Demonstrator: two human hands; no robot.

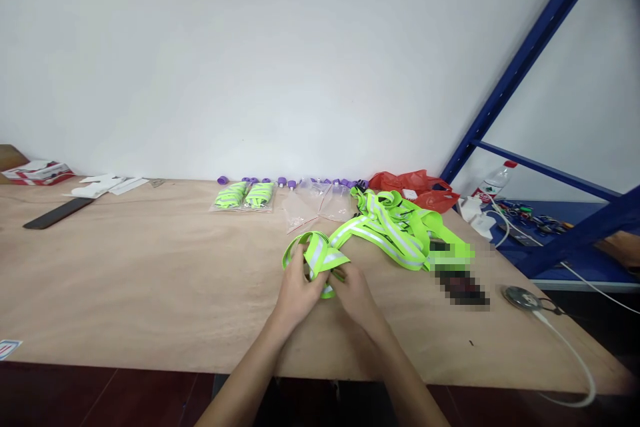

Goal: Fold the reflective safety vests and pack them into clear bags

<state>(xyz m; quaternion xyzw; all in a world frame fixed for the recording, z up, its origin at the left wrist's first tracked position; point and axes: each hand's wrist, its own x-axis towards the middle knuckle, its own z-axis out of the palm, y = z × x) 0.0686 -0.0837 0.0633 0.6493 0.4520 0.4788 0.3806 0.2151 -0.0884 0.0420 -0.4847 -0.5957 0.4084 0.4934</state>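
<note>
Seemingly I'm mid-coiling: my left grip [297,293] and right grip [354,288] are both clamped on the green reflective strap [315,252], left of and nearer me than the strap heap [395,221]. Next, I judge, calls for snug turns without letting loops slip.

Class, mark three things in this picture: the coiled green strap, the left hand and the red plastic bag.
Coiled green strap [316,253]: head view, on its striped upper band.
Left hand [299,290]: head view, on its back.
Red plastic bag [425,183]: head view, on its crumpled middle.
</note>
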